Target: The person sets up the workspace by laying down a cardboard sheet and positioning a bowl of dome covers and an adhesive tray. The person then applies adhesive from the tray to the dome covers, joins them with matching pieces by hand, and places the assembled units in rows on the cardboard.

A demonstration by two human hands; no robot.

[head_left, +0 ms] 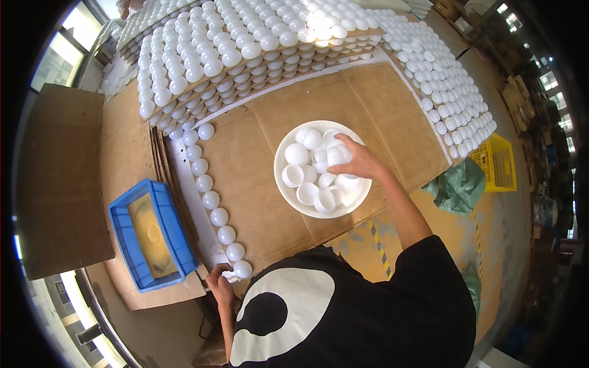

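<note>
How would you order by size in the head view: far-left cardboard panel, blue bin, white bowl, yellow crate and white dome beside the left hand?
Cardboard panel
Blue bin and white bowl: too alike to rank
Yellow crate, partly hidden
White dome

Hollow white domes [297, 154] in bowl [288, 197]

No words or numbers can be made out. Toward half past one, a pale label [464, 26] on a carton is too small to read. Yellow-and-black striped tape [380, 249] marks the floor at four o'clock, and the black shirt [405, 306] at six bears a wordless white-and-black graphic [262, 313].
</note>
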